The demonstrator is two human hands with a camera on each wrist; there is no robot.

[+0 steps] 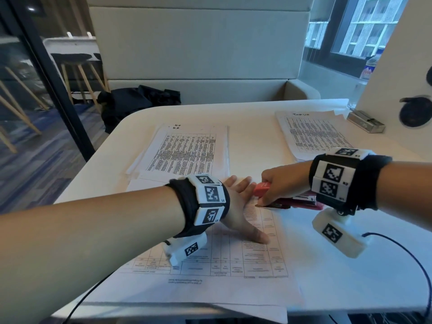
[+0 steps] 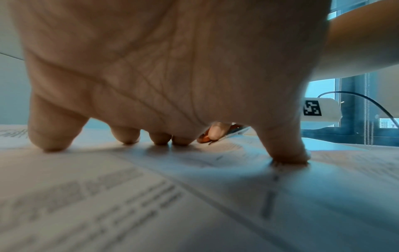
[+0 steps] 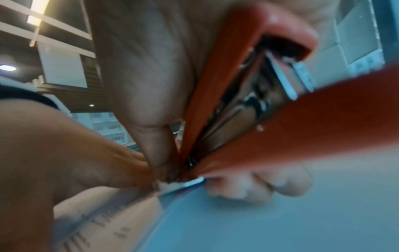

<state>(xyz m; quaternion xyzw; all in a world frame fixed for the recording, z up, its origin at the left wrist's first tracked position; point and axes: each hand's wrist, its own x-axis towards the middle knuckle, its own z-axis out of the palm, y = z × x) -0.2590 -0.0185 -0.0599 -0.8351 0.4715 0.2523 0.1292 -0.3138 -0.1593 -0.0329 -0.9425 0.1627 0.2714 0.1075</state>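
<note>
Left hand (image 1: 238, 208), fingers spread straight, presses printed sheets (image 1: 210, 272); right hand (image 1: 282, 183) clamps red stapler (image 1: 261, 189) at their edge; whether it bites them, I cannot tell.

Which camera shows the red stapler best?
The right wrist view: the red stapler fills it, steel magazine visible. The head view shows it half hidden under the right hand; the left wrist view, a sliver.

Office meeting booth: white worktop (image 1: 252, 127) strewn with stacks of printed forms (image 1: 184, 153) and a red stapler (image 1: 261, 189); padded high-backed bench (image 1: 198, 54) behind; glass partition (image 1: 23, 101), stools (image 1: 74, 64) and carpet (image 1: 35, 160) alongside; window (image 1: 364, 31) onto tower blocks.
</note>
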